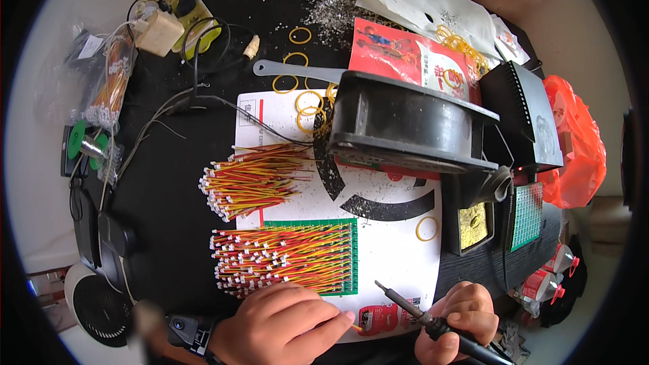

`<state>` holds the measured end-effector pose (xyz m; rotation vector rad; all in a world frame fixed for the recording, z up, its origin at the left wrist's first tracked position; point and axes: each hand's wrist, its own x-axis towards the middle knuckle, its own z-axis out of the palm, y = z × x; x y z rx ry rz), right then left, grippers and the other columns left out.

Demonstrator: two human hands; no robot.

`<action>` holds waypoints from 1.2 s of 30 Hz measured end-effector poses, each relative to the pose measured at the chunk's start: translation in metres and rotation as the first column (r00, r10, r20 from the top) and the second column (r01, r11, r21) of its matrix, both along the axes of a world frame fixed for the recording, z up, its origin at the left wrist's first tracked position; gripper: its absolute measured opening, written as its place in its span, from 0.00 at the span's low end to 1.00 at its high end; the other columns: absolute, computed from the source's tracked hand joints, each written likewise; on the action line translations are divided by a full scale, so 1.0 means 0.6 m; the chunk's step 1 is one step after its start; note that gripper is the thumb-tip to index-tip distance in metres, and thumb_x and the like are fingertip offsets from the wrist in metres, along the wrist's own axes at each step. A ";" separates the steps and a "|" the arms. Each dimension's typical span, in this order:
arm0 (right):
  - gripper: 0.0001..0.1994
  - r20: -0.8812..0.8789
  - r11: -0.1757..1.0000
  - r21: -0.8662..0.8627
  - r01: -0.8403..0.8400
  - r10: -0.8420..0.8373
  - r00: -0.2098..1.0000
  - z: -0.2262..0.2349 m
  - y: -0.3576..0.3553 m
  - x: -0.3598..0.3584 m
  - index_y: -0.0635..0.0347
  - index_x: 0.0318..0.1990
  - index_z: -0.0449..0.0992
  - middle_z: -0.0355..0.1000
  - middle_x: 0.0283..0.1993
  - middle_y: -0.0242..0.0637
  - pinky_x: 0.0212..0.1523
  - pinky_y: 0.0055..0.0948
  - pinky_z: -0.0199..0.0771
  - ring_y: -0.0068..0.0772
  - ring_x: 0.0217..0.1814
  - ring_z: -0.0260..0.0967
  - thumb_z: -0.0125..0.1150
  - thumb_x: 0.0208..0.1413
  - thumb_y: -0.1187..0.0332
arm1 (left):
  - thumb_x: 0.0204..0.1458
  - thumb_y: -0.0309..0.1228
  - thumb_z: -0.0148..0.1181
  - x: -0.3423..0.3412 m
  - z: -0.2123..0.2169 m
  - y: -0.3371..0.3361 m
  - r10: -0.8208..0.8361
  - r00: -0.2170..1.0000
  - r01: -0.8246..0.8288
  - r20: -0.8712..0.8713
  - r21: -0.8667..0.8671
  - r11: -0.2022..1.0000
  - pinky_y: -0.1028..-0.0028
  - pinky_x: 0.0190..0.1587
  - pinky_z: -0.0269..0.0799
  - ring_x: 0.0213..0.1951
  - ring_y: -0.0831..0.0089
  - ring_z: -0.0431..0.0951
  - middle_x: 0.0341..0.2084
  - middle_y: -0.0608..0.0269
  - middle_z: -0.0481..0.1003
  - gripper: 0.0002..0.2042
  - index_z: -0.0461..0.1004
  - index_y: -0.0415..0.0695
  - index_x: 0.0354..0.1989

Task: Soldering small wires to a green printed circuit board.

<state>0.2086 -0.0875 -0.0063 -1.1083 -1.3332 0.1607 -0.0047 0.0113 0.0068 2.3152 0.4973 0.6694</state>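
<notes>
My right hand is wrapped round the dark handle of a soldering iron, whose tip points up and left over the white sheet. My left hand is closed in a pinch; a short yellow-orange wire end pokes out at its fingertips, the rest hidden. Just beyond that hand lies a green circuit board, covered with rows of red and yellow wires ending in white connectors. A loose bundle of similar wires rests farther back.
A black box fan stands on the white sheet. Right of it are a yellow cleaning sponge, a black station box and green boards. A solder spool and cables lie left; rubber bands and metal clippings lie behind.
</notes>
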 end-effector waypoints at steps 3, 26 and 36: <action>0.09 0.016 0.995 -0.095 -0.023 0.024 1.000 0.014 0.002 0.002 0.70 0.35 0.71 0.63 0.19 0.39 0.16 0.28 0.52 0.26 0.15 0.54 0.60 0.52 0.72 | 0.35 0.18 0.63 0.011 0.002 -0.014 0.073 0.997 -0.073 0.006 0.032 0.997 0.73 0.27 0.73 0.24 0.68 0.75 0.27 0.61 0.76 0.15 0.84 0.41 0.35; 0.11 0.181 0.910 -0.382 -0.160 0.244 0.953 0.029 0.001 0.004 0.70 0.37 0.70 0.65 0.23 0.39 0.20 0.30 0.62 0.32 0.18 0.60 0.63 0.50 0.73 | 0.44 0.23 0.62 0.015 -0.012 -0.016 0.216 0.967 -0.194 -0.137 0.162 0.968 0.70 0.33 0.75 0.30 0.63 0.75 0.27 0.58 0.74 0.08 0.79 0.35 0.35; 0.11 0.164 0.890 -0.420 -0.175 0.265 0.950 0.029 -0.001 0.008 0.70 0.36 0.71 0.66 0.24 0.39 0.20 0.30 0.63 0.31 0.18 0.61 0.64 0.50 0.73 | 0.45 0.22 0.61 0.027 -0.014 -0.016 0.233 0.962 -0.216 -0.144 0.126 0.968 0.70 0.31 0.74 0.29 0.63 0.75 0.27 0.58 0.73 0.07 0.78 0.36 0.34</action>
